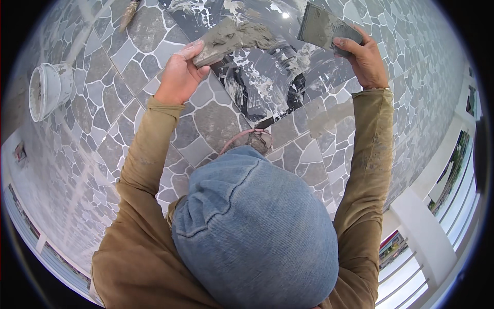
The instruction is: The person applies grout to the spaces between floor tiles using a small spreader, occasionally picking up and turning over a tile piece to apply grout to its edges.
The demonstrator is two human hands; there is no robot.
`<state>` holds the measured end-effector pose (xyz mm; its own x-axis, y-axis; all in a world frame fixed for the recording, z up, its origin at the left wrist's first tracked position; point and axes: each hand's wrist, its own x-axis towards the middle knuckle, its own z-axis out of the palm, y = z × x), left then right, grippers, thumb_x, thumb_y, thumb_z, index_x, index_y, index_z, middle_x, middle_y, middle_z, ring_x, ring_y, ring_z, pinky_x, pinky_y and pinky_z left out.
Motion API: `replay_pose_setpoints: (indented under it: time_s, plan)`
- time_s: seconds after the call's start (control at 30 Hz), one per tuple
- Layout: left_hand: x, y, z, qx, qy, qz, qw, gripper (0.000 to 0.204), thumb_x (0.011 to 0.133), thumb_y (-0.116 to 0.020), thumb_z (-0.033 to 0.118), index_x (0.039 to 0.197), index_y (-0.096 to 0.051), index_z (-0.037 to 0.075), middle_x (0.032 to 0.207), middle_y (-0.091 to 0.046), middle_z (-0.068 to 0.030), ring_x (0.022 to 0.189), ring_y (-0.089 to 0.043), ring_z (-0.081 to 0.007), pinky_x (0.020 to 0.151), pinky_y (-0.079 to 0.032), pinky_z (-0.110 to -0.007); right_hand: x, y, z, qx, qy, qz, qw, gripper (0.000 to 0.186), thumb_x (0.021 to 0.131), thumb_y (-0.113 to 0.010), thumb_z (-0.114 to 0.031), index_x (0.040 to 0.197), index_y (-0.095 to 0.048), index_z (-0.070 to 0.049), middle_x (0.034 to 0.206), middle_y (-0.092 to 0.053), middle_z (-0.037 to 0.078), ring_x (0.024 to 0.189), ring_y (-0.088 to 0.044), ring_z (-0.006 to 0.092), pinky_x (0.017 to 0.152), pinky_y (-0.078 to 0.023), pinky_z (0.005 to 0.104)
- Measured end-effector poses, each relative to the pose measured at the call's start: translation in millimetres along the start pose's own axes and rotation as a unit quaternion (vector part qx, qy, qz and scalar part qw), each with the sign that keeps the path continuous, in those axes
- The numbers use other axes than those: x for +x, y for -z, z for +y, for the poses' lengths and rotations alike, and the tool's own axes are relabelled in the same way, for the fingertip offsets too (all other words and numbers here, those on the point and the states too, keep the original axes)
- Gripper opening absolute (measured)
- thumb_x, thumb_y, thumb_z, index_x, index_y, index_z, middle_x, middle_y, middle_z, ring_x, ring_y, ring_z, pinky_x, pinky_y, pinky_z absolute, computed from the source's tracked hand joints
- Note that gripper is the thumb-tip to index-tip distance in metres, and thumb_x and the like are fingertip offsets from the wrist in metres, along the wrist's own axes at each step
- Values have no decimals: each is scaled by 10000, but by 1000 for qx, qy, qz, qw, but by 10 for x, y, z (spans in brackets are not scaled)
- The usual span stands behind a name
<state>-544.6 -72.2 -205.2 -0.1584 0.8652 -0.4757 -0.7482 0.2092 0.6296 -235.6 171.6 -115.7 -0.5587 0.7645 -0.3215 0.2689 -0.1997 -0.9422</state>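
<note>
Stone-pattern grey tiles (103,149) cover the surface, with a white bucket (47,90) at far left and white railings at right. One dark glossy tile (267,77) at top centre is smeared with grey mortar (streaky, uneven). Left hand (177,74) clamps a mortar-laden trowel (231,38) over it; right hand (366,61), raised, fingers closed, grips a second flat trowel (321,26).

White bucket (47,90) – (grimy) – white railing (422,242)

Blue denim hat (254,232) hides the floor under it and the dark tile's (267,82) near corner. Above that tile, a trowel-like tool (128,13) is cut off.
</note>
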Motion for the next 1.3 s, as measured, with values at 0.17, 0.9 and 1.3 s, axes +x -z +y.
replay_pose_setpoints:
  time_s: [0.17,0.9,1.3]
  plan:
    - [-28,-17,-6,-23,4,62,998,415,1072,-417,201,1401,-483,-43,1285,-652,-136,1058,-694,-219,623,-564,-193,404,-426,223,-539,280,-22,794,436,756,-657,-25,1174,-724,-129,1069,-722,37,908,-648,252,805,-534,393]
    - [1,-159,-33,36,-62,78,994,378,1055,-451,195,1365,-522,-9,1217,-679,-104,980,-692,-187,637,-501,-233,12,-502,514,-676,276,-169,662,424,748,-692,-56,1145,-741,-195,1097,-698,-33,1054,-580,226,867,-460,400]
    - [124,-1035,-669,-159,198,-100,962,412,1075,-395,208,1389,-479,-45,1216,-660,-150,940,-684,-204,668,-558,-218,-972,-528,211,-306,259,115,909,508,777,-689,75,1220,-729,-170,1095,-737,31,914,-541,200,892,-472,317]
